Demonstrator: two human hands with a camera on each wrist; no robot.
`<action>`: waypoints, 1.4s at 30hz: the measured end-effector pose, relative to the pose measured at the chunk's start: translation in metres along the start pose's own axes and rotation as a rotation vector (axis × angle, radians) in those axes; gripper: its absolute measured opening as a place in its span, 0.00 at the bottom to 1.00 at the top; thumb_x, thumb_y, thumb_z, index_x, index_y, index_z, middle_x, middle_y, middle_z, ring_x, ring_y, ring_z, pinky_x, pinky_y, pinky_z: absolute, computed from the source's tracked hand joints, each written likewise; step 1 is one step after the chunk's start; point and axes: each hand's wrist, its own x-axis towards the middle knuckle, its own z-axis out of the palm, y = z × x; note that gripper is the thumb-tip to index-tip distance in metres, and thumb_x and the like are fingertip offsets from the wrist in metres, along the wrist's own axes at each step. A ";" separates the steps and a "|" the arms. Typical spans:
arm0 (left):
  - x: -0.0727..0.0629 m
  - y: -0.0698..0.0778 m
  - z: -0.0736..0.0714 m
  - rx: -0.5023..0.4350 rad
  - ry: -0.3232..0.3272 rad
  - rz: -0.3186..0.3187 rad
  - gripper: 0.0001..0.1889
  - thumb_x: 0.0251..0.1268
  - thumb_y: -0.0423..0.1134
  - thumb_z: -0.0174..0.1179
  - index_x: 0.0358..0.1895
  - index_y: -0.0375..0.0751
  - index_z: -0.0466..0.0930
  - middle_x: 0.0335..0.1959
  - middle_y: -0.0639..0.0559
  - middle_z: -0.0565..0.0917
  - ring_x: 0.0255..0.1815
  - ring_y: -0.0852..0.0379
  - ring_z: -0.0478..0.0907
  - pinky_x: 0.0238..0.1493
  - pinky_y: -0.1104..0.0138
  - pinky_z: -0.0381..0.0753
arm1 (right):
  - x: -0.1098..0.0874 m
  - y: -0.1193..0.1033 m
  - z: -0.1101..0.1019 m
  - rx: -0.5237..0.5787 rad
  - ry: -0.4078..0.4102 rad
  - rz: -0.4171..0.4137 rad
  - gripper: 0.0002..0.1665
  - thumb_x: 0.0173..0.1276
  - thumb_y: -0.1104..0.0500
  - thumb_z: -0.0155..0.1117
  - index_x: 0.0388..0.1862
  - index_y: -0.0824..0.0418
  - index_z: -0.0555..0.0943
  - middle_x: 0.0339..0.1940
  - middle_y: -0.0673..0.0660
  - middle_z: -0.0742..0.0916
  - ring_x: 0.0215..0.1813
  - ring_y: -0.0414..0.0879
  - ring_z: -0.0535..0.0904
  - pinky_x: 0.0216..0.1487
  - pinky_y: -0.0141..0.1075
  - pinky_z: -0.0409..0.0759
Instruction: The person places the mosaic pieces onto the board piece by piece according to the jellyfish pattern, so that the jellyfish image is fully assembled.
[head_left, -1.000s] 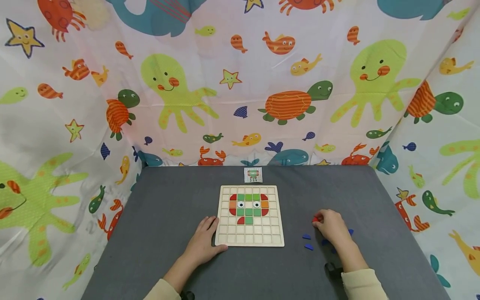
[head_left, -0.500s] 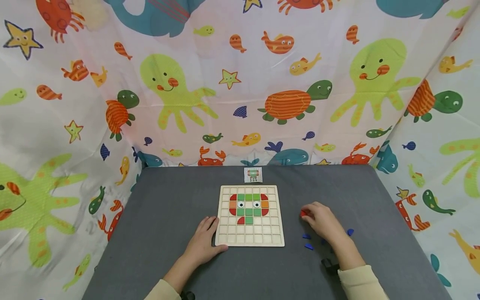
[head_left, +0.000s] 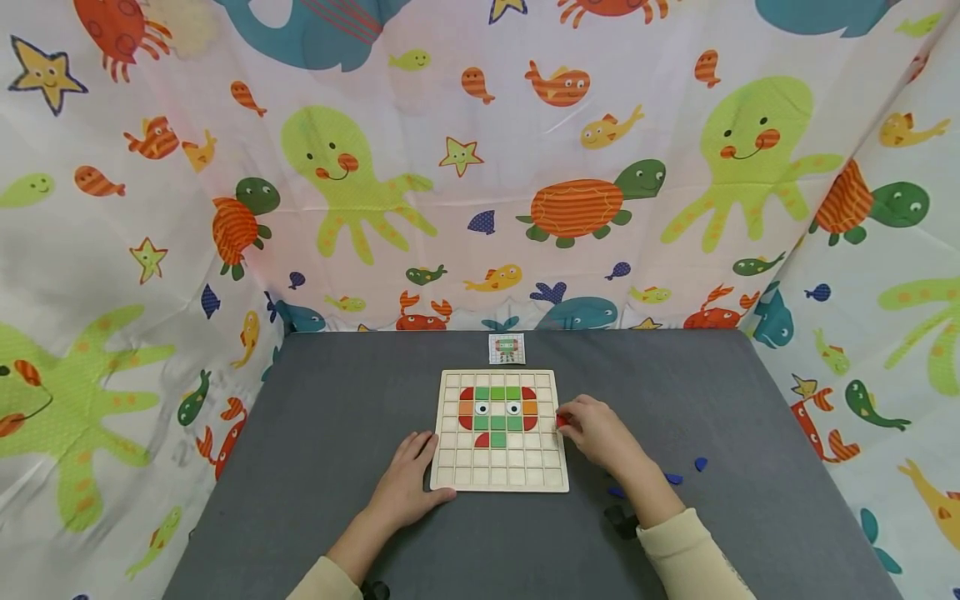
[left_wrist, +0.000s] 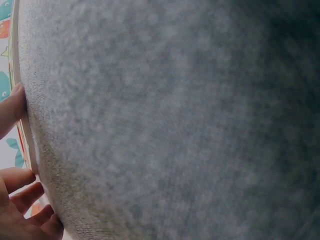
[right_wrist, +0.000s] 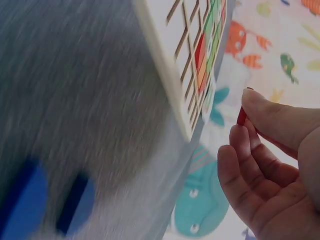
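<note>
A pale wooden grid board (head_left: pixel 499 477) lies on the table, with red, orange and green pieces and two eye pieces set in its squares. My left hand (head_left: pixel 405 483) rests at its near left corner, fingers along the left edge and thumb at the front edge; the left wrist view shows those fingers (left_wrist: pixel 22 182) at the rim. My right hand (head_left: pixel 603 435) pinches a small red tile (right_wrist: pixel 242 116) between thumb and fingertips, right at the board's right edge. Most of that tile is hidden by the fingers.
Blue pieces (head_left: pixel 701 464) lie on the grey table (head_left: pixel 345 392) around the right forearm, some partly hidden by it. A small picture card (head_left: pixel 507 349) sits beyond the board. A printed sea-animal curtain (head_left: pixel 465 217) hangs behind and at both sides.
My right hand has moved left with the red tile, from over the blue pieces to the board's right edge. The left hand and the board have stayed put.
</note>
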 end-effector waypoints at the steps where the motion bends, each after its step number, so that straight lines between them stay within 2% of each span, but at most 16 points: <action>1: 0.000 0.000 0.000 0.001 0.001 0.001 0.53 0.53 0.60 0.74 0.78 0.40 0.61 0.78 0.43 0.63 0.81 0.39 0.53 0.70 0.43 0.69 | 0.002 -0.004 0.003 -0.004 -0.005 -0.007 0.15 0.62 0.62 0.75 0.48 0.64 0.87 0.38 0.54 0.85 0.37 0.44 0.81 0.41 0.40 0.83; 11: 0.001 0.000 -0.001 0.003 0.013 0.007 0.52 0.52 0.60 0.75 0.78 0.39 0.62 0.77 0.42 0.64 0.80 0.39 0.54 0.70 0.44 0.68 | 0.018 -0.030 0.036 0.029 -0.053 -0.038 0.10 0.62 0.63 0.76 0.42 0.61 0.88 0.36 0.53 0.85 0.36 0.45 0.81 0.41 0.41 0.82; 16: 0.001 0.000 -0.001 0.007 0.013 0.010 0.52 0.52 0.60 0.75 0.78 0.40 0.62 0.77 0.42 0.64 0.80 0.38 0.54 0.70 0.44 0.68 | 0.021 -0.038 0.049 0.037 -0.089 -0.056 0.10 0.62 0.62 0.76 0.42 0.61 0.88 0.36 0.53 0.85 0.35 0.43 0.78 0.39 0.41 0.80; 20: 0.000 -0.001 0.000 0.007 0.011 0.017 0.53 0.53 0.60 0.74 0.78 0.40 0.61 0.77 0.42 0.64 0.80 0.39 0.54 0.70 0.44 0.68 | 0.022 -0.040 0.057 0.036 -0.098 -0.044 0.09 0.62 0.62 0.76 0.42 0.60 0.89 0.36 0.53 0.85 0.37 0.45 0.79 0.41 0.41 0.81; 30: -0.001 -0.002 -0.001 0.002 0.017 0.035 0.53 0.53 0.59 0.75 0.78 0.38 0.61 0.77 0.41 0.64 0.80 0.38 0.54 0.70 0.44 0.68 | 0.025 -0.042 0.063 0.063 -0.107 -0.046 0.08 0.63 0.63 0.74 0.42 0.60 0.88 0.38 0.54 0.86 0.41 0.48 0.82 0.43 0.43 0.82; 37: -0.001 -0.002 -0.001 -0.003 0.014 0.034 0.52 0.53 0.59 0.75 0.78 0.39 0.61 0.78 0.41 0.63 0.80 0.38 0.54 0.69 0.43 0.68 | 0.026 -0.043 0.059 0.067 -0.117 -0.014 0.05 0.63 0.63 0.75 0.37 0.60 0.87 0.34 0.52 0.84 0.36 0.44 0.78 0.39 0.40 0.79; 42: -0.001 -0.001 -0.001 -0.001 0.013 0.032 0.52 0.53 0.59 0.75 0.78 0.39 0.61 0.78 0.41 0.63 0.80 0.38 0.54 0.69 0.43 0.69 | 0.026 -0.044 0.058 0.086 -0.130 0.003 0.05 0.63 0.63 0.74 0.37 0.60 0.87 0.33 0.52 0.83 0.35 0.43 0.78 0.38 0.40 0.78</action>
